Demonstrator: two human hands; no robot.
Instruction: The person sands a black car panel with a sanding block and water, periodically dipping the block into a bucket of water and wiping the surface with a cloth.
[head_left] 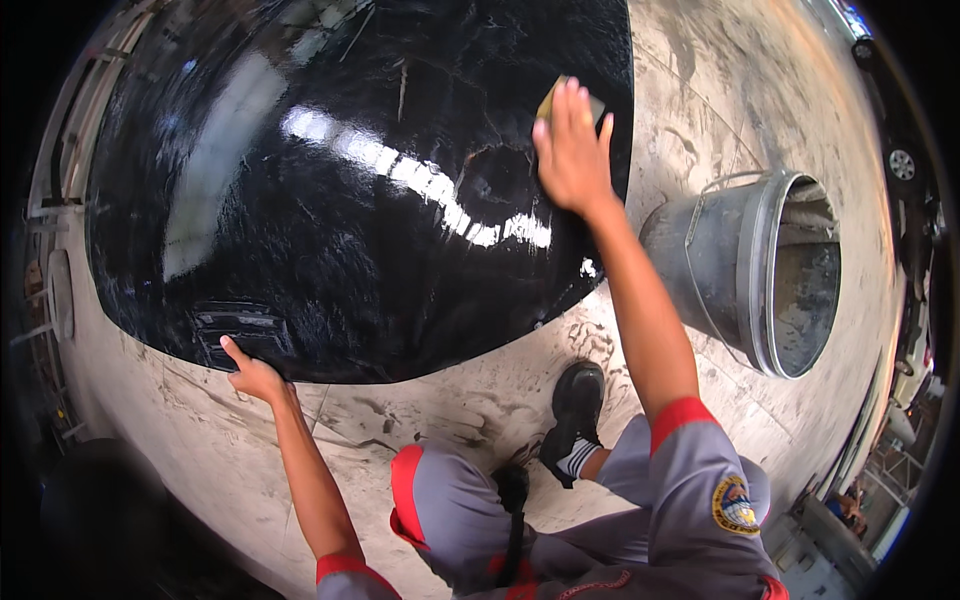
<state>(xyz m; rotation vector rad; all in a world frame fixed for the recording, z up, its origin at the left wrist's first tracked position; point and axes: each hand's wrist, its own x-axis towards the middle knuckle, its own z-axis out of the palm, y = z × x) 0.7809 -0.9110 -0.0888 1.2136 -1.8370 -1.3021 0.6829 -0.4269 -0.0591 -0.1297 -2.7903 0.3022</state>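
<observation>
A glossy, wet black car hood [350,240] fills the upper left and middle, with streaks and bright reflections on it. My left hand [258,378] grips its near edge at the lower left, thumb on top and the other fingers hidden below. On the panel's far right side, my right hand [575,160] is pressed down with fingers stretched over a yellowish piece of sandpaper [548,103]. Only the sandpaper's edges show around the fingers.
A grey bucket [715,270] lies tilted in view to the right of the panel, its mouth facing right. The pale floor [440,410] carries dark wet smears. My black shoe [575,420] is below the panel. A dark car [905,170] stands at the far right.
</observation>
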